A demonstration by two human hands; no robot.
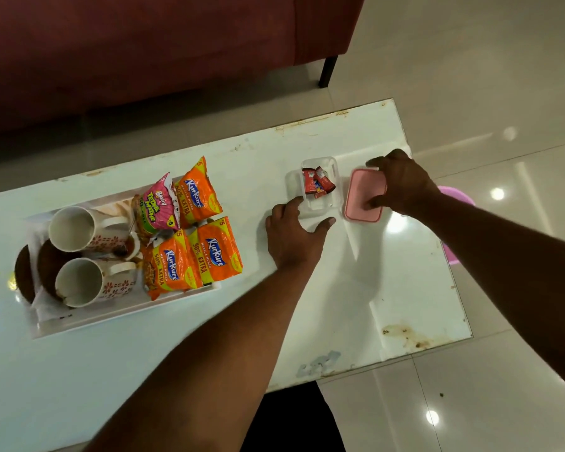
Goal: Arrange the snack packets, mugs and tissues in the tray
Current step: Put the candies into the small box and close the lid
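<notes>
A white tray (79, 322) lies at the left of the table. In it two white floral mugs (75, 228) (82, 282) lie on their sides, with tissues (44, 305) under them. Three orange snack packets (217, 252) and a pink one (159, 207) fill its right half. To the right stands a clear plastic box (320, 203) with small red sachets (317, 182) inside. My left hand (292, 238) cups the box's near edge, thumb and finger on either side. My right hand (402, 182) grips the pink lid (361, 200) lying beside the box.
Two dark brown round coasters (25, 274) lean at the tray's left end. A maroon sofa (144, 50) stands behind the white table (388, 288). The table's right end is near my right hand; a pink object (460, 197) sits on the tiled floor beyond it.
</notes>
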